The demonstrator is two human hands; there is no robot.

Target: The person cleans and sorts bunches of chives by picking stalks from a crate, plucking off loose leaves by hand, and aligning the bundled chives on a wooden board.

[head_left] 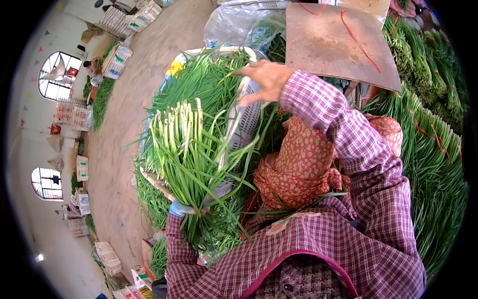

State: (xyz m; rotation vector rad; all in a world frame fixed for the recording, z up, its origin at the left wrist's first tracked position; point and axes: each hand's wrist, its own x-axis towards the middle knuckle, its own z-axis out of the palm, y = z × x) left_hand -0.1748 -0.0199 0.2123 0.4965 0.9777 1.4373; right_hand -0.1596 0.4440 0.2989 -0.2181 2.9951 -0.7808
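My left hand, with something blue at its wrist, is closed round the leafy part of a loose bunch of garlic chives. The pale stem ends point up and away from me, while long green leaves hang over the hand and hide most of its fingers. My right hand reaches across to the near rim of a white plastic crate. Its thumb and fingers are spread, and a thin yellowish leaf lies near the fingertips. More chives fill the crate behind the bunch.
A brown board with red ties on it lies at the upper right. Tied chive bundles are stacked along the right side. Clear plastic bags sit beyond the crate. Across the dirt floor, more crates stand by the wall.
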